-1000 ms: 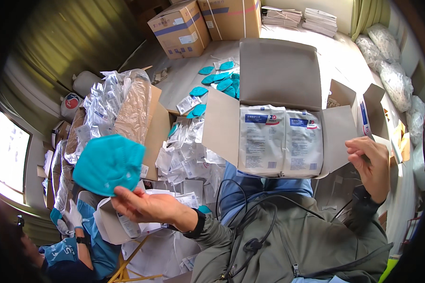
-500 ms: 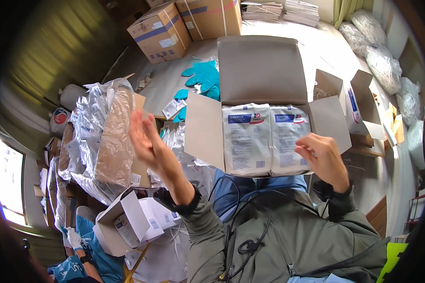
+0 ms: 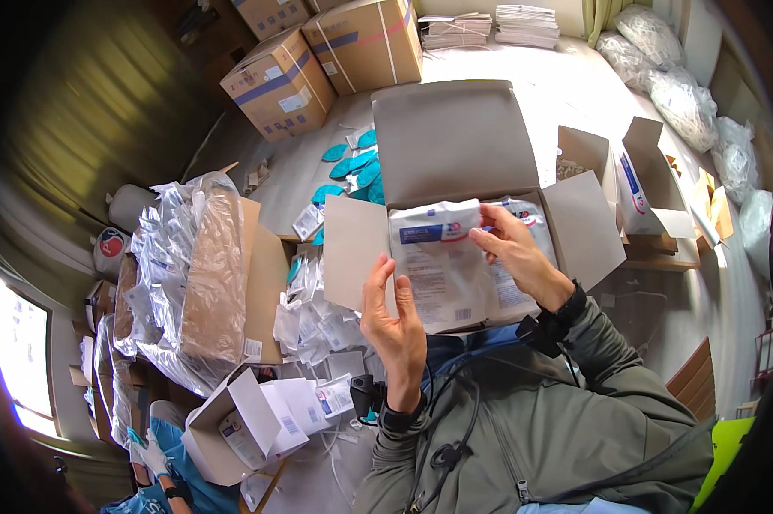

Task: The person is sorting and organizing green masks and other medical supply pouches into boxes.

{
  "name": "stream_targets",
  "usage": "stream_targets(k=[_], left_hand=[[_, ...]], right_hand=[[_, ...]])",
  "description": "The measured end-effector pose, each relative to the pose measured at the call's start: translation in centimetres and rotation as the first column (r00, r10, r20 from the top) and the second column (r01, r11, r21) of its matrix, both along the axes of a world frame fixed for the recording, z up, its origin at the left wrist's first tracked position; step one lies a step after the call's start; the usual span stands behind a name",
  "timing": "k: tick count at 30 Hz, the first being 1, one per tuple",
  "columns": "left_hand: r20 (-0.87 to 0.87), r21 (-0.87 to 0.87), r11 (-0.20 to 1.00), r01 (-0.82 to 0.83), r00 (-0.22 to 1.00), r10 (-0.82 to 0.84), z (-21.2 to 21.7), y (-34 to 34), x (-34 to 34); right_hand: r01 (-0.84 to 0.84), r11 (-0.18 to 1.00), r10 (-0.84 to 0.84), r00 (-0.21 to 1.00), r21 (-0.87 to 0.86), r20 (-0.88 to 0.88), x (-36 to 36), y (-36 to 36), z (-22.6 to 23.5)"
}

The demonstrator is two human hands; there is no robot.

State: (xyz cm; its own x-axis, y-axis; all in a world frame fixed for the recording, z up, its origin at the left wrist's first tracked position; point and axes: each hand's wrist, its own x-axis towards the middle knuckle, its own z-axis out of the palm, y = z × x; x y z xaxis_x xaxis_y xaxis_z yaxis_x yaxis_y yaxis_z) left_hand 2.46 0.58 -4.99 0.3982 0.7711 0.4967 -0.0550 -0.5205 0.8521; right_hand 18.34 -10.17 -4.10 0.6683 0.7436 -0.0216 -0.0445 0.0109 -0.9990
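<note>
- right hand (image 3: 519,248): now pinching white packet (image 3: 429,287) at its upper right corner.
- packet: centre of frame, at open box (image 3: 455,133).
- left hand (image 3: 393,330): moved inward, open; contact unclear.
- effect: both hands at packet.

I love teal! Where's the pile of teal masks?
In the head view, the pile of teal masks lies above and left of centre, beside the open box's raised flap, below the strapped cardboard boxes.

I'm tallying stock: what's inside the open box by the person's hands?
The open box shows a white packet on the left, its upper corner in the right hand, and a second packet beside it, partly covered by that hand. Anything beneath them is hidden.
</note>
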Motion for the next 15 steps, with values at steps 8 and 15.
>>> stream_targets(k=[8, 15], left_hand=[[-0.046, -0.031, 0.999, 0.009, 0.999, -0.01, 1.6, 0.1, 0.8], [0.178, -0.392, 0.871, 0.296, 0.953, -0.244, 2.5, -0.6, 1.7]], right_hand=[[0.074, 0.994, -0.093, 0.961, 0.081, 0.261, -1.8, -1.9, 1.3], [0.221, 0.965, -0.255, 0.635, 0.145, 0.729, -2.0, -3.8, 4.8]])
